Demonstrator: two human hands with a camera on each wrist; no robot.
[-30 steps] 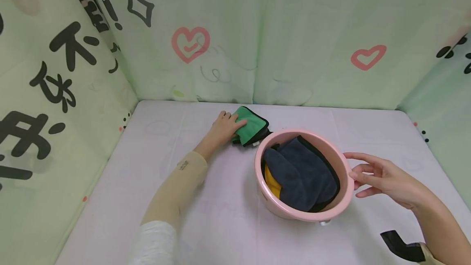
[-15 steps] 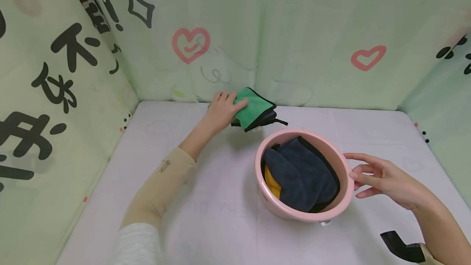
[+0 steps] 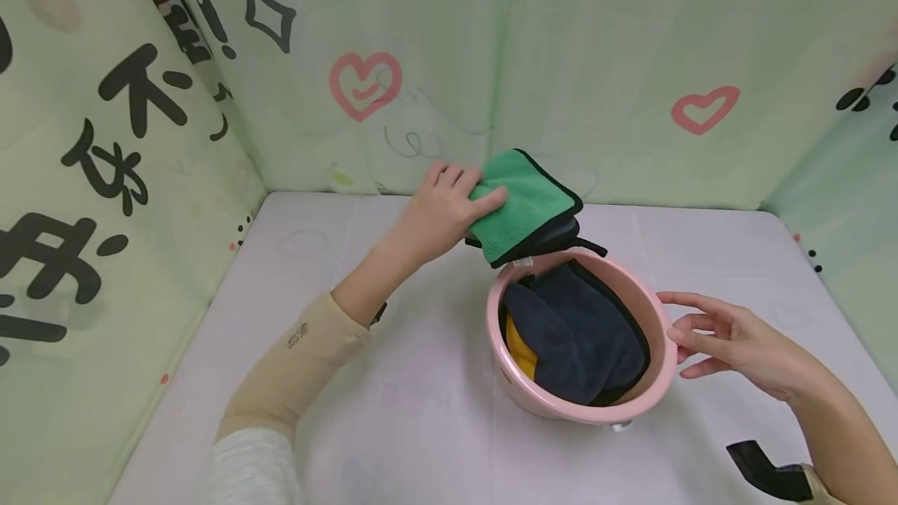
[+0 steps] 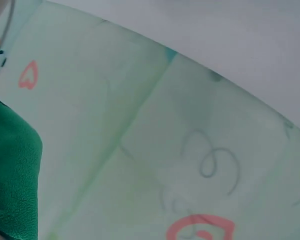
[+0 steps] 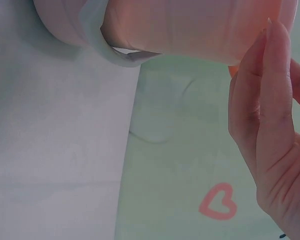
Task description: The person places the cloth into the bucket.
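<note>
My left hand [image 3: 449,205] grips a folded green cloth [image 3: 529,197] with black edging, thumb on top. The cloth is lifted over the far left rim of a pink bucket [image 3: 515,396], and a dark layer and a loop show beneath it. In the left wrist view the green cloth [image 4: 15,170] is at the left edge. A dark blue cloth [image 3: 575,333] and a yellow one [image 3: 521,349] lie inside the bucket. My right hand [image 3: 733,345] touches the bucket's right rim with extended fingertips. From the right wrist, its fingers [image 5: 276,85] reach up against the pink wall [image 5: 190,30].
The bucket stands on a white-covered table [image 3: 393,411]. Pale green curtains [image 3: 596,45] with hearts and black characters enclose the table's back and sides. A light-coloured handle [image 5: 125,55] hangs at the bucket's side in the right wrist view.
My left hand has lifted the green cloth off the table and carried it rightward to the bucket's far rim. The right hand and bucket have stayed in place.
</note>
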